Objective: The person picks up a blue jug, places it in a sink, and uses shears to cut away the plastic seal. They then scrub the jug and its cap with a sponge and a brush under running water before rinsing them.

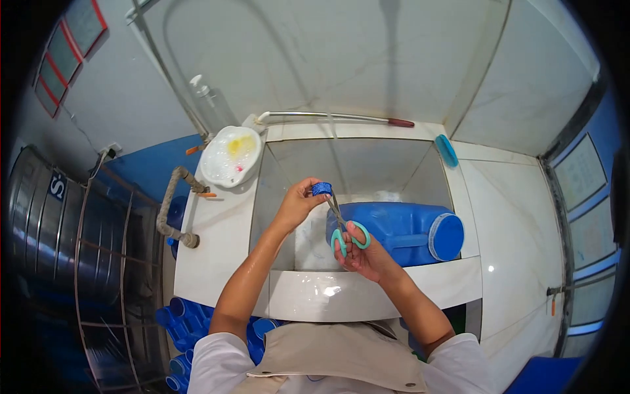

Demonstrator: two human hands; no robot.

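So the person's standing over a tiled basin (367, 292) with both hands up above it. The left hand (298, 203) is pinching a small blue cap (321, 188) between the fingertips, closed tight on it. The right hand (361, 253) has its fingers through the teal handles of a pair of scissors (342, 226), gripped shut around the loops, and the blades point up and run right to the cap, tips touching it or just beside it, hard to tell which. Directly under and to the right of the right hand there's a big blue jerrycan (400, 226) lying on its side down in the basin, round lid facing right. Off past the left hand, on the ledge, sits a white bowl (230, 156) with something yellow in it. Further back beyond the hands, a blue brush (447, 150) rests on the far rim.
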